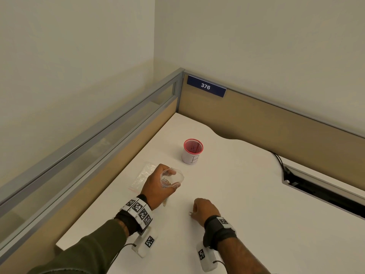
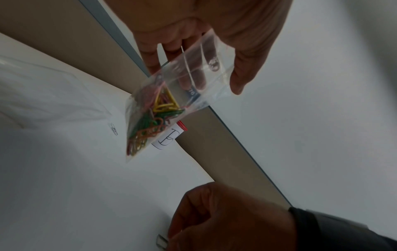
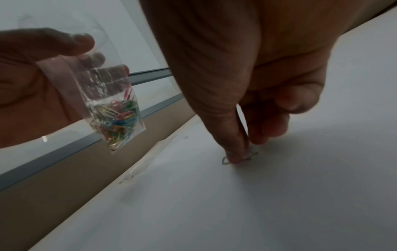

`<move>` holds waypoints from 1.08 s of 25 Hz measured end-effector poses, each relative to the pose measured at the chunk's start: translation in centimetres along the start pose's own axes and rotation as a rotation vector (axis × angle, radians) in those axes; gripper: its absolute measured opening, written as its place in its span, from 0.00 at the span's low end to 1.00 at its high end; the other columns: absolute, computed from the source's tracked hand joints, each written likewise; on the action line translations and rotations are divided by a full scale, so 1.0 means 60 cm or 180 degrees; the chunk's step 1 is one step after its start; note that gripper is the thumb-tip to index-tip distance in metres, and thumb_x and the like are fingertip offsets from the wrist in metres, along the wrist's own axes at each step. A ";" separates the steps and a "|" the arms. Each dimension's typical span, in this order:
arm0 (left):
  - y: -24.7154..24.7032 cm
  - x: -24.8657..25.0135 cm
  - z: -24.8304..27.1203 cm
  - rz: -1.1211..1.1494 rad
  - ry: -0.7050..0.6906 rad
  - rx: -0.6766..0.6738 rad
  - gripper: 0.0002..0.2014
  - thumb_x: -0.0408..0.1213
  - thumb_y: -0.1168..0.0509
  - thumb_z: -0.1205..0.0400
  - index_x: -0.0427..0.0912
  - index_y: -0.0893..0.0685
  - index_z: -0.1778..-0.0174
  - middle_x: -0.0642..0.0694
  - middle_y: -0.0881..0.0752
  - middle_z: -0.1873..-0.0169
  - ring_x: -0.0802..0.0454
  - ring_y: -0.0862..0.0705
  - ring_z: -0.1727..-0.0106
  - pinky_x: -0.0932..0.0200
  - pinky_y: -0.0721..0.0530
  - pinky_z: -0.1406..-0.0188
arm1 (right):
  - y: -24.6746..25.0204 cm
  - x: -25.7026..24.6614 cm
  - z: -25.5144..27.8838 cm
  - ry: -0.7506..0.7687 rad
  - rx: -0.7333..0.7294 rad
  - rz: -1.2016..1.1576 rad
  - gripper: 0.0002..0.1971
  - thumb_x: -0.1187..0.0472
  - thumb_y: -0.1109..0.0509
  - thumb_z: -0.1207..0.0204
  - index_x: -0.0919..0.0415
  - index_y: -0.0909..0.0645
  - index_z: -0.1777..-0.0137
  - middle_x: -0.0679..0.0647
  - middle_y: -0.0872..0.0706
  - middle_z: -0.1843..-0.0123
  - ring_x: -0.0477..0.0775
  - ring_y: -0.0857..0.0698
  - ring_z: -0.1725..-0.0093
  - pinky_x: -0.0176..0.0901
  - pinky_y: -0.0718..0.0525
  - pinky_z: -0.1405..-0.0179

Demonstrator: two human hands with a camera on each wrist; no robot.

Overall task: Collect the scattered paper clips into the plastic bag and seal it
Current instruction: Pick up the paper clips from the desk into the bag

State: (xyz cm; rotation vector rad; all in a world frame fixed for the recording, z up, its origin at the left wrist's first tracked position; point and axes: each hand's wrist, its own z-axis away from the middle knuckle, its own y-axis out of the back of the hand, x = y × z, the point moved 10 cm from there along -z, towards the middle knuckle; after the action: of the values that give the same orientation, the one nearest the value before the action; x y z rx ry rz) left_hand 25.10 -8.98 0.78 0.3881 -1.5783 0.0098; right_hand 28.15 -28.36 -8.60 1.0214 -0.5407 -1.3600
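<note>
White worktop [image 1: 246, 194] in a cubicle corner, tan partition panels behind, a blue plate reading 376 on the far panel.

Left hand [image 1: 158, 185] raised above the worktop, wrist bent, fingers and thumb curled round the upper part of a small clear plastic bag [image 2: 169, 105] (mouth held apart, not sealed). Bag hanging clear of the worktop, lower half filled with coloured paper clips [image 3: 117, 121]: green, yellow, orange, pink, blue.

Right hand [image 1: 204, 210] low at the near middle of the worktop, knuckles up, fingertips [image 3: 235, 157] pressed down and pinching a silver paper clip [image 3: 226, 161] that lies flat on the surface, well apart from the bag.

Red-rimmed mesh cup [image 1: 192, 151] wrapped in white paper marked with a handwritten letter, upright beyond the left hand. Second clear bag [image 1: 143, 176] flat on the worktop just left of the left hand. Another loose clip [image 2: 113, 129] on the surface near that flat bag.
</note>
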 end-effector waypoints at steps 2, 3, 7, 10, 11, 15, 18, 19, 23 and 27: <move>0.003 -0.003 0.000 0.0001 0.0018 0.0011 0.19 0.34 0.21 0.27 0.49 0.21 0.46 0.53 0.14 0.44 0.60 0.17 0.36 0.76 0.20 0.48 | -0.006 -0.005 -0.004 0.0017 0.0006 0.0009 0.04 0.59 0.33 0.26 0.53 0.27 0.57 0.56 0.14 0.44 0.53 0.23 0.55 0.49 0.18 0.46; 0.004 -0.004 0.000 -0.0003 0.0021 0.0012 0.19 0.34 0.21 0.27 0.49 0.21 0.46 0.53 0.14 0.44 0.60 0.17 0.36 0.76 0.19 0.48 | -0.009 -0.007 -0.006 0.0002 -0.0021 0.0008 0.04 0.59 0.33 0.27 0.53 0.27 0.57 0.57 0.14 0.44 0.53 0.23 0.55 0.49 0.18 0.45; 0.004 -0.002 -0.001 -0.0022 0.0023 -0.0001 0.19 0.34 0.21 0.27 0.49 0.21 0.46 0.53 0.14 0.44 0.60 0.17 0.36 0.76 0.19 0.47 | -0.020 -0.006 -0.016 -0.0102 -0.0253 0.0016 0.11 0.58 0.30 0.29 0.58 0.22 0.48 0.57 0.15 0.41 0.59 0.16 0.45 0.48 0.17 0.44; 0.006 0.000 -0.003 -0.0021 0.0026 0.0006 0.19 0.34 0.21 0.27 0.50 0.22 0.46 0.52 0.14 0.43 0.60 0.17 0.36 0.78 0.20 0.47 | -0.021 -0.004 -0.022 -0.0147 -0.0346 0.0018 0.19 0.56 0.27 0.30 0.59 0.22 0.41 0.57 0.16 0.39 0.59 0.16 0.41 0.49 0.16 0.42; 0.007 0.001 -0.003 -0.0039 0.0025 0.0012 0.19 0.34 0.21 0.27 0.50 0.22 0.47 0.52 0.14 0.43 0.60 0.17 0.36 0.79 0.20 0.48 | -0.021 -0.004 -0.022 -0.0153 -0.0357 0.0035 0.20 0.56 0.26 0.31 0.59 0.22 0.40 0.57 0.16 0.39 0.59 0.16 0.41 0.49 0.16 0.41; 0.010 0.001 -0.002 -0.0087 0.0023 0.0025 0.19 0.35 0.21 0.27 0.49 0.22 0.45 0.53 0.15 0.43 0.61 0.17 0.37 0.76 0.20 0.46 | -0.021 -0.002 -0.023 -0.0135 -0.0317 0.0141 0.20 0.55 0.26 0.31 0.58 0.22 0.40 0.56 0.17 0.38 0.59 0.16 0.40 0.49 0.17 0.40; 0.007 -0.002 -0.002 -0.0047 0.0031 0.0020 0.20 0.35 0.21 0.27 0.48 0.21 0.45 0.54 0.14 0.44 0.61 0.17 0.36 0.67 0.18 0.43 | -0.021 -0.009 -0.015 0.0023 -0.0196 0.0282 0.16 0.58 0.29 0.29 0.60 0.22 0.42 0.58 0.17 0.39 0.60 0.17 0.41 0.49 0.18 0.41; 0.005 -0.003 -0.002 -0.0050 0.0041 0.0005 0.20 0.36 0.21 0.27 0.48 0.21 0.45 0.55 0.14 0.44 0.62 0.17 0.36 0.67 0.18 0.43 | -0.019 -0.011 -0.011 0.0081 -0.0130 0.0280 0.13 0.60 0.32 0.28 0.60 0.22 0.44 0.58 0.17 0.40 0.60 0.17 0.41 0.49 0.19 0.42; -0.002 -0.006 -0.002 0.0000 0.0042 -0.0042 0.20 0.36 0.21 0.27 0.49 0.22 0.45 0.54 0.14 0.43 0.60 0.17 0.35 0.65 0.17 0.41 | 0.009 -0.006 0.004 0.0296 0.0248 -0.0222 0.14 0.65 0.38 0.25 0.53 0.24 0.40 0.56 0.16 0.42 0.57 0.17 0.44 0.44 0.20 0.44; -0.010 -0.008 -0.002 -0.0038 0.0052 -0.0072 0.19 0.37 0.21 0.27 0.50 0.21 0.45 0.55 0.14 0.43 0.60 0.17 0.36 0.66 0.18 0.41 | 0.120 -0.027 0.035 0.0618 0.1033 -0.0787 0.09 0.61 0.33 0.24 0.51 0.15 0.47 0.51 0.16 0.52 0.52 0.17 0.52 0.38 0.22 0.52</move>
State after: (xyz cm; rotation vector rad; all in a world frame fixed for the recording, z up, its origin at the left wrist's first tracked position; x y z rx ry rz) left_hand 25.37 -9.37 0.20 0.3790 -1.5587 -0.0140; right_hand 29.98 -28.15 -1.18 1.5090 -0.5108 -1.3949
